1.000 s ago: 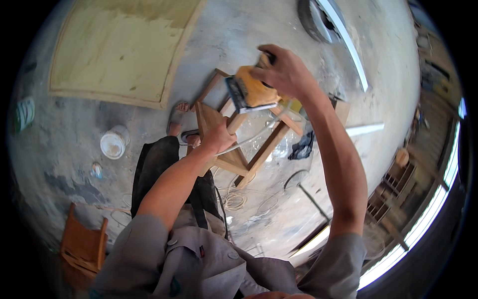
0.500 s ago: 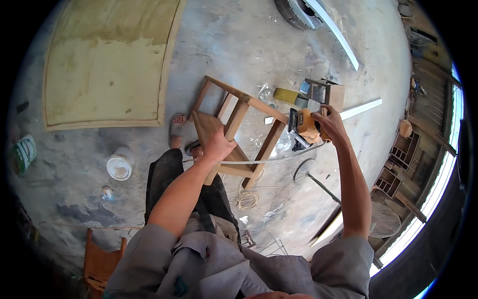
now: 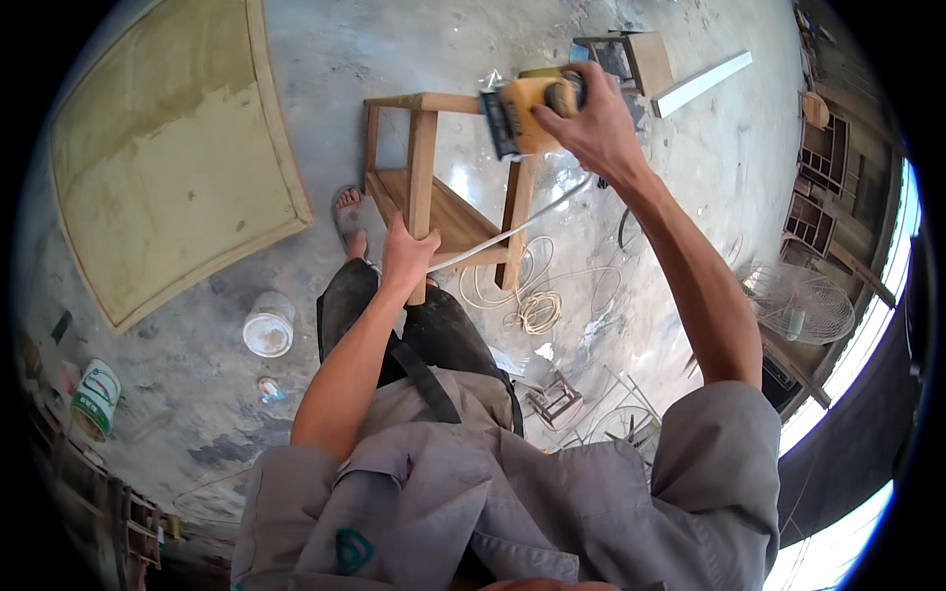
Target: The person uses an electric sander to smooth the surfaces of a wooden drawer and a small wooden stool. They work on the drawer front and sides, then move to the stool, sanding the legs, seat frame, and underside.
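My left hand (image 3: 407,256) is closed round the lower part of a leg of a small wooden stool frame (image 3: 422,163), which has a board set between its legs. In my right hand (image 3: 603,128) is a yellow and black electric sander (image 3: 530,113), gripped from its right side. The sander's dark pad faces left, at the right part of the stool's top rail. Whether the pad touches the wood I cannot tell. A pale power cord (image 3: 522,225) passes from near the sander across the stool to beside my left hand.
A large framed yellowish panel (image 3: 177,167) lies at the left. A white bucket (image 3: 269,327) and a green-and-white tub (image 3: 96,399) stand on the floor. Coiled cord (image 3: 537,310) lies beyond my right knee. At the right are a white strip (image 3: 702,85), a box (image 3: 650,64) and a fan (image 3: 798,300).
The sander has swung left and up in view, closer to the stool's top rail. The stool has turned so the held leg is nearly upright. The whole view has shifted.
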A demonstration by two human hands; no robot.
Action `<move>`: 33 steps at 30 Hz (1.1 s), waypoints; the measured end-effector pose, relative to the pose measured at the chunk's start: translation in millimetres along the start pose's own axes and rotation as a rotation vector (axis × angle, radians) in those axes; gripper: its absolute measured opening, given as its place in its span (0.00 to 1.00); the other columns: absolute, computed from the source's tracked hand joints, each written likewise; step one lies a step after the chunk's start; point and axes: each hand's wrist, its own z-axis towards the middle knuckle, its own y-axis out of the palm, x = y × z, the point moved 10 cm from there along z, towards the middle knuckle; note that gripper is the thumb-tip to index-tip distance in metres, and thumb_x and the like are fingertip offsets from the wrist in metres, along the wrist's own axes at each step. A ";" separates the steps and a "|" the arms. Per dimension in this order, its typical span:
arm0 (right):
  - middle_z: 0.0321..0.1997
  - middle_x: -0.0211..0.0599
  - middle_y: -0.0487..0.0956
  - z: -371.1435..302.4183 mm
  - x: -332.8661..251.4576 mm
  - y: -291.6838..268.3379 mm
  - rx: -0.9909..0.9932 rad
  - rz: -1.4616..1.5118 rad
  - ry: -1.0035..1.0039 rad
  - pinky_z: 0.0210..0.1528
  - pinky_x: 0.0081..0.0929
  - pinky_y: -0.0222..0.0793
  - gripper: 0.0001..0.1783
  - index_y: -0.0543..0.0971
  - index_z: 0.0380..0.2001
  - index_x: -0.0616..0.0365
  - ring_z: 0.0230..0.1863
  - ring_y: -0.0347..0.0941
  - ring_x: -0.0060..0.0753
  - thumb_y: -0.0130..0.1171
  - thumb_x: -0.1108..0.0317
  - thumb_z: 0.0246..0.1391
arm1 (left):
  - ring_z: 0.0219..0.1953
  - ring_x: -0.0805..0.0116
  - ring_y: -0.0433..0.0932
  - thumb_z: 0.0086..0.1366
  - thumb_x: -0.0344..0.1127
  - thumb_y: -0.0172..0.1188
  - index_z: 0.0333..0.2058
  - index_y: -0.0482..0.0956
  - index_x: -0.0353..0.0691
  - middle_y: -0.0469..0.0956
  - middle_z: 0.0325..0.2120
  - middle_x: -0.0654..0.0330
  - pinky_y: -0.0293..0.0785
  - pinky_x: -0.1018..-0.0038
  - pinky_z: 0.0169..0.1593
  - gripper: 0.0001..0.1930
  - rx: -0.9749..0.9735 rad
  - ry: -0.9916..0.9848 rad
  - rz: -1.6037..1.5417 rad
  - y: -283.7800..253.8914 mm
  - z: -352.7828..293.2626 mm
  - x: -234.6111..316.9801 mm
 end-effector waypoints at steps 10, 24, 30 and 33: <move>0.49 0.54 0.73 -191.5 83.3 72.6 0.124 0.141 0.102 0.53 0.45 0.73 0.31 0.72 0.52 0.61 0.50 0.72 0.58 0.75 0.64 0.48 | 0.67 0.38 0.65 0.75 0.44 0.57 0.70 0.54 0.31 0.63 0.65 0.33 0.63 0.56 0.68 0.35 0.193 0.183 0.076 4.8 -84.0 -54.8; 0.49 0.53 0.73 -165.8 82.9 63.8 0.256 0.240 -0.091 0.52 0.49 0.72 0.31 0.73 0.53 0.57 0.51 0.72 0.62 0.74 0.66 0.46 | 0.56 0.36 0.74 0.75 0.45 0.54 0.60 0.69 0.29 0.72 0.57 0.36 0.70 0.53 0.59 0.26 0.522 0.402 0.442 -25.0 -27.6 17.4; 0.49 0.52 0.72 -188.4 77.6 70.5 0.213 0.281 -0.063 0.53 0.48 0.72 0.31 0.72 0.53 0.58 0.50 0.72 0.61 0.75 0.66 0.47 | 0.55 0.33 0.75 0.73 0.51 0.56 0.60 0.66 0.29 0.75 0.54 0.33 0.72 0.50 0.56 0.31 0.533 0.324 0.475 -17.0 -0.6 47.2; 0.50 0.49 0.72 -253.2 66.9 96.3 0.114 0.247 -0.096 0.54 0.46 0.72 0.31 0.73 0.53 0.57 0.51 0.71 0.57 0.75 0.67 0.46 | 0.53 0.32 0.76 0.74 0.51 0.55 0.60 0.65 0.30 0.76 0.51 0.33 0.73 0.48 0.54 0.30 0.510 0.345 0.451 -20.3 -6.1 55.5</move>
